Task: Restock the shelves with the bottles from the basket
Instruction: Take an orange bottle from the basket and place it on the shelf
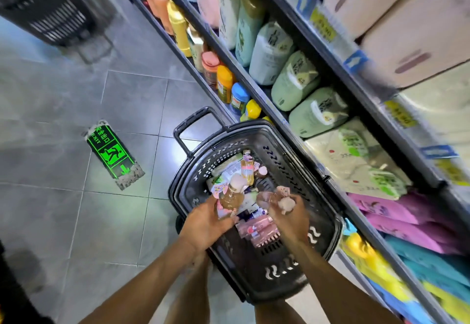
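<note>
My left hand (206, 218) grips one bottle (230, 197); right hand (288, 213) pinches another (276, 197); basket (328, 211) holds several more; restocking looks barely begun.

Black basket (328, 171) on grey tiled floor (76, 209) beside stocked shelves (254, 77). Left hand (206, 219) grips amber bottle (230, 197); right hand (290, 215) grips pink-capped bottle (269, 197). More bottles (248, 168) inside.

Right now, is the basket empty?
No, the basket holds several bottles and packets, and the left hand and right hand each grip a bottle.
</note>
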Demonstrator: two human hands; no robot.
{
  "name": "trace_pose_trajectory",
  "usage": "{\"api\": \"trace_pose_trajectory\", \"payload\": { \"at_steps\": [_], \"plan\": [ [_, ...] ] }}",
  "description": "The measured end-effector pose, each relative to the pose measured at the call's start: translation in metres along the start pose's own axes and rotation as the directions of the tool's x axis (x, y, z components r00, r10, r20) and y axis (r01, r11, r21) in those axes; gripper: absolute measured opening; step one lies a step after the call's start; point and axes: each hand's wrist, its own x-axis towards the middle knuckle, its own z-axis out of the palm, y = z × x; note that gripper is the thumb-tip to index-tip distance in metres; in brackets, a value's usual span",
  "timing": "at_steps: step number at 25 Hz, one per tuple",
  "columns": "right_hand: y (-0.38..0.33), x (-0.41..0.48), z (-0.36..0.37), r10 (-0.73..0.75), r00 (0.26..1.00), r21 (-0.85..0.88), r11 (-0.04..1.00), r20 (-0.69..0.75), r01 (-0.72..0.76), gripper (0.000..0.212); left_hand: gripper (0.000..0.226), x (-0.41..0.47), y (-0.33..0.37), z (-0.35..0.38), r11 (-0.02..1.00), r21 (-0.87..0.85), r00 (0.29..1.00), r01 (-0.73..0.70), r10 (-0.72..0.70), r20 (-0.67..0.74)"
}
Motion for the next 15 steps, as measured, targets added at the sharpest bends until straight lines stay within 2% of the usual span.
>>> {"api": "trace_pose_trajectory", "payload": {
  "at_steps": [4, 6, 8, 9, 12, 15],
  "plan": [
    [-0.071, -0.07, -0.051, -0.099, 0.995, 0.056, 0.994, 0.019, 0.098, 0.031, 0.044, -0.038, 0.059, -0.057, 0.992, -0.118, 0.998, -0.049, 0.053, 0.038],
    [-0.117, -0.105, -0.079, -0.124, 0.992, 0.148, 0.982, 0.032, 0.118, 0.035, 0.036, -0.061, 0.087, -0.087, 0.968, -0.238, 0.994, -0.08, 0.096, 0.059],
    [-0.165, -0.141, -0.1, -0.188, 0.982, 0.26, 0.949, 0.017, 0.177, 0.022, 0.036, -0.083, 0.114, -0.119, 0.944, -0.297, 0.984, -0.142, 0.166, 0.057],
    [-0.185, -0.155, -0.109, -0.22, 0.975, 0.323, 0.924, 0.007, 0.206, 0.019, 0.04, -0.093, 0.129, -0.133, 0.935, -0.312, 0.981, -0.166, 0.19, 0.049],
    [-0.23, -0.189, -0.127, -0.249, 0.968, 0.486, 0.845, -0.007, 0.221, 0.042, 0.042, -0.116, 0.168, -0.166, 0.873, -0.408, 0.944, -0.267, 0.322, 0.07],
    [-0.256, -0.225, -0.147, -0.295, 0.955, 0.686, 0.696, 0.006, 0.211, 0.031, 0.043, -0.148, 0.205, -0.19, 0.823, -0.504, 0.927, -0.262, 0.361, 0.107]
  ]
}}
